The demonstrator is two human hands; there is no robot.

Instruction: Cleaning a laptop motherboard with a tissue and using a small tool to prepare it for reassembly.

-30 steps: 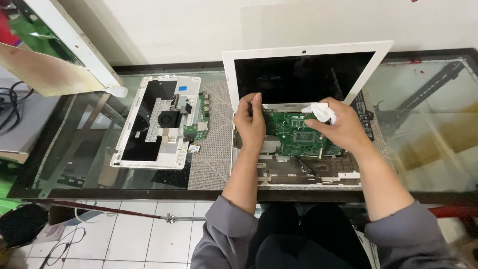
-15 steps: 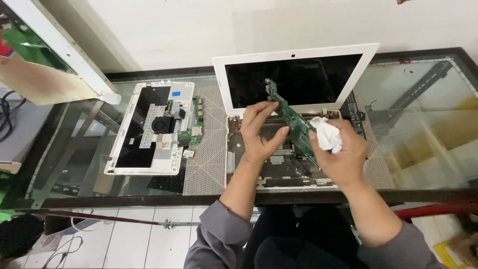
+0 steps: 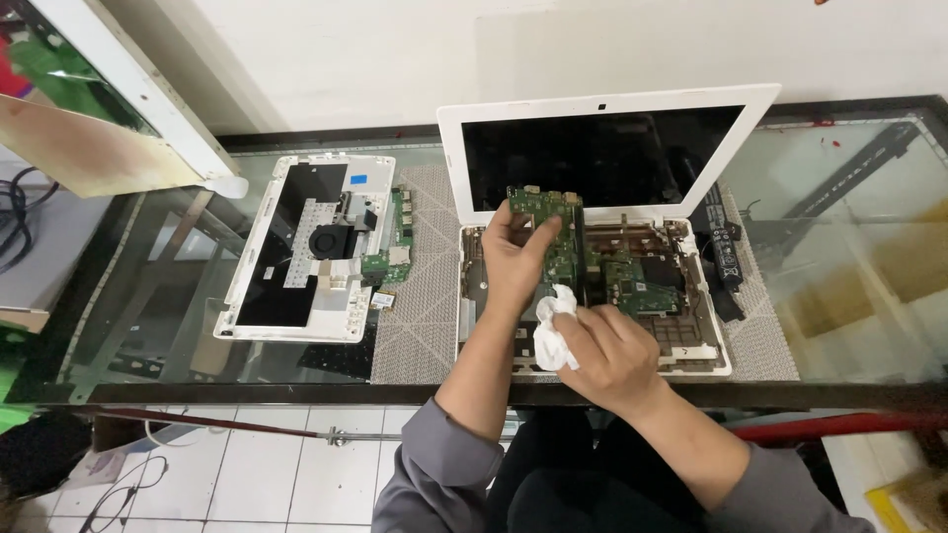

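- A small electronics repair workshop, seen from above over a glass-topped table (image 3: 849, 296) with a dark frame.
- At the middle of the table lies an opened white laptop (image 3: 602, 148), its screen upright and its base stripped so the inner frame shows.
- Over that base, the person's hands hold a green circuit board (image 3: 553, 222) and a white wad of cloth (image 3: 555, 331).
- Left of the laptop rests a removed white laptop cover (image 3: 296, 247), inside facing up, with a black fan and more green boards.
- Both lie on a grey woven mat (image 3: 420, 296).
- Just right of the laptop sits a long black part (image 3: 726, 262).
- Below the table edge is a white tiled floor (image 3: 267, 474) with loose cables.
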